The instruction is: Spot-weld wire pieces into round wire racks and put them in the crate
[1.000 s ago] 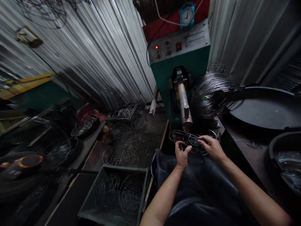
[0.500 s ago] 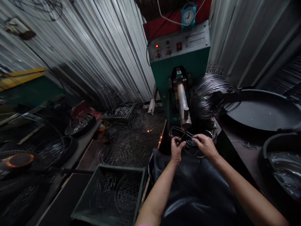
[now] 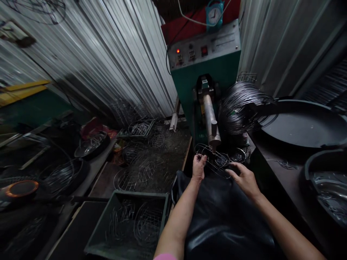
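Note:
My left hand is closed, pinching the left part of a bent wire frame made of thin rounded loops. The frame sits just under the electrode tip of a spot welder. My right hand is by the frame's right end, thumb and forefinger apart, holding nothing that I can make out. Behind the frame are a small round dish with small metal bits in it and, close to the tip, some wire pieces too dark to tell apart. A black apron covers my lap.
A green crate with wire frames stands at lower left. Loose wire frames lie behind it. A wire coil hangs right of the welder arm. On the right are a wide black tray and a dark tub with metal parts.
The orange sparks left of the welder are gone. My right hand has drawn back to the right and its fingers have parted from the wire frame. My left hand keeps its pinch, shifted slightly left.

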The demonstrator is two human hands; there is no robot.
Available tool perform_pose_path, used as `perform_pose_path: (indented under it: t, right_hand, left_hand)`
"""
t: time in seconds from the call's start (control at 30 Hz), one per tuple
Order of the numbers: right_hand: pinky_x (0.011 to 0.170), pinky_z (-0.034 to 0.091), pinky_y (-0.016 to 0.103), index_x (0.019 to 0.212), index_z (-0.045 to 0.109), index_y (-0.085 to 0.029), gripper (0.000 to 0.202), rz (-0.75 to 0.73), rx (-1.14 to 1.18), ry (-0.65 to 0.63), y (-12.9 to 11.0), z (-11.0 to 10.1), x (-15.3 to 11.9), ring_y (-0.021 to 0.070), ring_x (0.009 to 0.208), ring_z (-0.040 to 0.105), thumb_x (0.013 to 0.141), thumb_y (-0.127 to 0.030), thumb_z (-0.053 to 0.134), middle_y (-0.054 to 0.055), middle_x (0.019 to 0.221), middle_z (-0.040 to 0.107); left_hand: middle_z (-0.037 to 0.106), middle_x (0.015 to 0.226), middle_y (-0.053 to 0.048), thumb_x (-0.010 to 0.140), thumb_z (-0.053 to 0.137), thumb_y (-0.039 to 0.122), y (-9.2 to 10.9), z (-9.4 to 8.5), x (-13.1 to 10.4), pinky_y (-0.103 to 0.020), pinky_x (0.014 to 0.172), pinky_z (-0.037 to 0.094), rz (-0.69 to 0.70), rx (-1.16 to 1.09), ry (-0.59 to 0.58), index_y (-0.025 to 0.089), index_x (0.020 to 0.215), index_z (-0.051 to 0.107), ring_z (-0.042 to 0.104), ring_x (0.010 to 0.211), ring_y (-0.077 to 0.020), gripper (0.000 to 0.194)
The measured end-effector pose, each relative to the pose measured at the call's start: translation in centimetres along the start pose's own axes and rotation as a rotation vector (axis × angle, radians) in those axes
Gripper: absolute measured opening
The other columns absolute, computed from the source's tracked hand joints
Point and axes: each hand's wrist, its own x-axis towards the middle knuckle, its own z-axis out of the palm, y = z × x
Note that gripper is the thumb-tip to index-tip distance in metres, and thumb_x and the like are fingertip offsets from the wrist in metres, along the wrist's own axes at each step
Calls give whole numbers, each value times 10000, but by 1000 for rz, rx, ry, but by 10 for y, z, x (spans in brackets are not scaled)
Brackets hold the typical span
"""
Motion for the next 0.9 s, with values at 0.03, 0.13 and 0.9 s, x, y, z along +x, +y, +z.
perform_pose_path:
  t: [0.03,0.13,0.9]
  right_hand:
    - [688,479,326,927,606,-182,448,6,-31,-4,-2,2,2,212,765,603,761,-593,540,84,918,636]
    - [648,450,315,848,580,-179,502,5,-110,14,-7,9,6,199,685,576,732,-663,518,75,825,617]
    - [668,456,233,810,723,-218,209,82,125,-717,-27,-38,72,173,739,608,650,-281,605,-18,761,686]
  left_hand:
    - [484,740,38,533,786,356,0,1,-1,-203,637,353,2,0,15,188,782,458,479,657,-67,445]
    - [493,746,36,519,792,368,0,2,-2,-206,647,359,20,-3,41,187,782,458,484,666,-69,462]
    - [417,580,69,584,736,421,18,-11,0,-508,867,381,-437,27,145,163,617,466,469,581,-81,375]
